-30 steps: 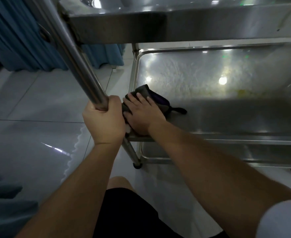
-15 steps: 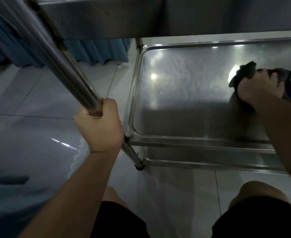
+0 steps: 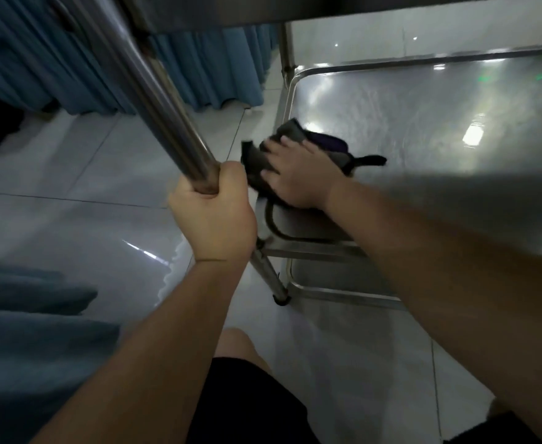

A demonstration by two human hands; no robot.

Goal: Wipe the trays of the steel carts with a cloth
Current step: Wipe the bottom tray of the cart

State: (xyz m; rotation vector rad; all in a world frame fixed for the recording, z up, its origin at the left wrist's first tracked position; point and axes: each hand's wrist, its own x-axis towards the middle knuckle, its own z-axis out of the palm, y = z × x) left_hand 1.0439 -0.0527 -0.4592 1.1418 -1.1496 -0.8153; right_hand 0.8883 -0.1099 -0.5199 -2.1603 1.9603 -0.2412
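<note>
— What is shown on the lower tray (image 3: 423, 100) of the steel cart?

— A dark cloth (image 3: 298, 145) is pressed flat against the tray's near left corner by the right hand (image 3: 298, 177), fingers spread over it; a loose tail of the fabric is seen trailing to the right. The picture is blurred around the hand.

— And the left hand (image 3: 213, 216)?

— Its grip is closed tight around the slanting steel upright (image 3: 154, 91) of the cart, just beside the right hand — the two are nearly touching. Light is reflected off the tray's surface toward the right. A blue curtain (image 3: 199, 62) is seen behind, hanging to the tiled floor (image 3: 87, 174), and a bare knee is visible below the forearms.
</note>
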